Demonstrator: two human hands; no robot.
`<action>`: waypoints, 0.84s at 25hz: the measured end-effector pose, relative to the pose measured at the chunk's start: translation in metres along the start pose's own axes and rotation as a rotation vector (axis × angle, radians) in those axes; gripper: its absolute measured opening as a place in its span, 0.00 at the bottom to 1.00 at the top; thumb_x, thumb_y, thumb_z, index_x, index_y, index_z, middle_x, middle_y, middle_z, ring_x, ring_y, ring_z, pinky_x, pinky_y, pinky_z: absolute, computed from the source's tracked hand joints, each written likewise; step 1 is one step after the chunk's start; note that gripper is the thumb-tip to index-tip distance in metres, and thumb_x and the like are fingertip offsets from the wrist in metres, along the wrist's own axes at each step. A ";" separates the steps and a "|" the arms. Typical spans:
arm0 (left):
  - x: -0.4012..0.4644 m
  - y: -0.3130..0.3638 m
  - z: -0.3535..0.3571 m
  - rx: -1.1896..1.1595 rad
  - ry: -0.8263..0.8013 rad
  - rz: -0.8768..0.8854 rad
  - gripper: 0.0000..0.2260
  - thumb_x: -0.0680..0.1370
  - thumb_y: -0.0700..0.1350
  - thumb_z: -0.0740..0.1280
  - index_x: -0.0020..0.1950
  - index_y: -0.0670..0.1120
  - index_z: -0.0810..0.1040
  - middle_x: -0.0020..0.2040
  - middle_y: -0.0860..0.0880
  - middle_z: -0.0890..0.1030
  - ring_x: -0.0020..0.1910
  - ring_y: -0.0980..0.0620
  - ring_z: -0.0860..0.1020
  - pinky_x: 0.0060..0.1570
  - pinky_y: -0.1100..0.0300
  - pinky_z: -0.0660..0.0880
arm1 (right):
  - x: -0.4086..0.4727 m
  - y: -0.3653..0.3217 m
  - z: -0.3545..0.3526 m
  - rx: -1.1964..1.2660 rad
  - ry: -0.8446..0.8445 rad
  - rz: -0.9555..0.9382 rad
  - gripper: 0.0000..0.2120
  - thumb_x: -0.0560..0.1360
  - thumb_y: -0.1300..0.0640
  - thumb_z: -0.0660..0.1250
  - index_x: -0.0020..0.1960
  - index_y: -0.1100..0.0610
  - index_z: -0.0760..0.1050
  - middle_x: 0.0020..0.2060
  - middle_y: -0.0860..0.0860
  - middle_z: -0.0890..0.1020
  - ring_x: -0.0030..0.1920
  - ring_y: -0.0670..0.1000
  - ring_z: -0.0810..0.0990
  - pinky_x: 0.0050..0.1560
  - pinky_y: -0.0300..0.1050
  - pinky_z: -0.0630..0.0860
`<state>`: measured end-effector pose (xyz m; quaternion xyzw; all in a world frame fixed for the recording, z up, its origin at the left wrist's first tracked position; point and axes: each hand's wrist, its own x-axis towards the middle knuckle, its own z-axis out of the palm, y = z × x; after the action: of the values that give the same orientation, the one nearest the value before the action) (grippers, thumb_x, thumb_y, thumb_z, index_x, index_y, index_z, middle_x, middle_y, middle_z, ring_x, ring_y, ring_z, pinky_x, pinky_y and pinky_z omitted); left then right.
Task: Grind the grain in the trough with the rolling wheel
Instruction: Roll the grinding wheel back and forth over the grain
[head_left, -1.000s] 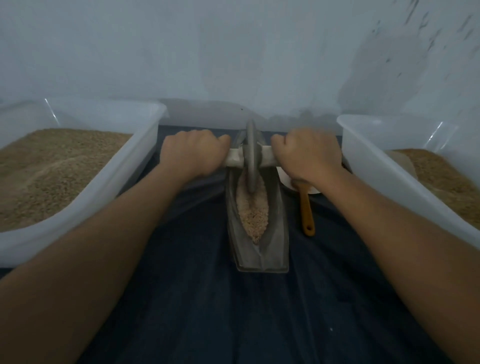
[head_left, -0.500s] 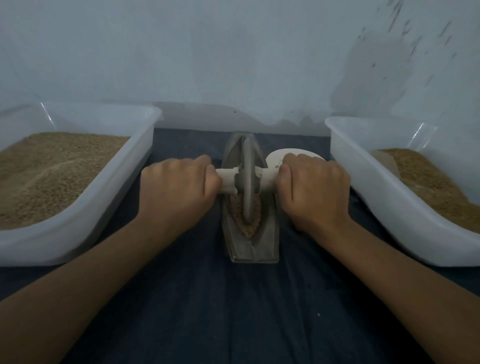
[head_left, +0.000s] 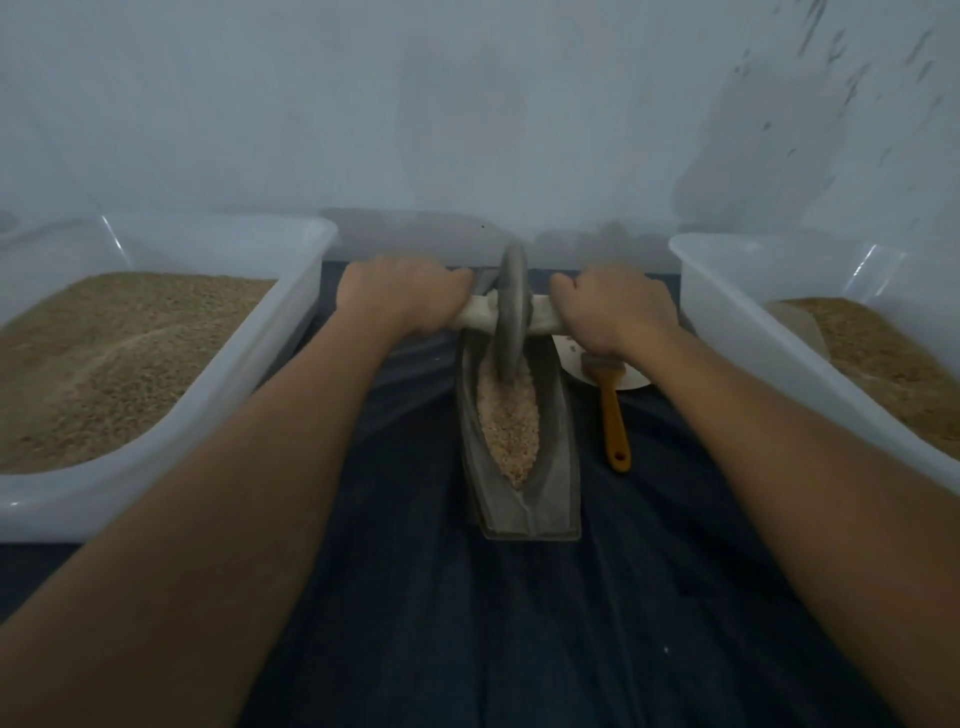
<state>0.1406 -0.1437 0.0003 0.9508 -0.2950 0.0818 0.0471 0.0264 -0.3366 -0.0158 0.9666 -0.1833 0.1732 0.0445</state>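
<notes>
My left hand (head_left: 402, 296) and right hand (head_left: 613, 306) each grip an end of the axle (head_left: 480, 314), fingers curled tight round it; the rolling wheel (head_left: 511, 312) stands at the trough's (head_left: 558, 441) far end, the grain (head_left: 509, 421) heaped behind it. Risks: uneven pressure tilts the wheel out of the groove; a fast return stroke throws grain over the near lip onto the dark cloth (head_left: 519, 623).
</notes>
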 end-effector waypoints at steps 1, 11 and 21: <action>-0.010 0.001 -0.001 0.047 0.062 0.020 0.23 0.83 0.57 0.50 0.58 0.45 0.79 0.64 0.38 0.80 0.61 0.35 0.79 0.50 0.48 0.67 | -0.010 -0.001 0.001 -0.055 0.017 0.013 0.21 0.82 0.46 0.48 0.40 0.55 0.70 0.34 0.53 0.73 0.35 0.55 0.73 0.37 0.52 0.71; -0.106 -0.013 0.027 0.101 0.546 0.213 0.14 0.81 0.48 0.51 0.37 0.49 0.67 0.30 0.51 0.67 0.26 0.49 0.63 0.31 0.60 0.52 | -0.103 -0.015 -0.005 0.119 0.561 -0.102 0.19 0.82 0.51 0.51 0.32 0.51 0.62 0.25 0.45 0.64 0.25 0.50 0.61 0.28 0.44 0.58; -0.005 -0.004 0.004 0.106 -0.037 0.055 0.18 0.86 0.53 0.49 0.61 0.45 0.74 0.66 0.37 0.78 0.61 0.36 0.77 0.52 0.45 0.66 | 0.001 -0.001 -0.001 -0.024 -0.011 0.000 0.23 0.81 0.45 0.44 0.38 0.55 0.70 0.34 0.53 0.73 0.33 0.54 0.70 0.36 0.51 0.65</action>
<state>0.1394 -0.1388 -0.0046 0.9449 -0.3169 0.0809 -0.0111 0.0274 -0.3357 -0.0141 0.9669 -0.1856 0.1659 0.0551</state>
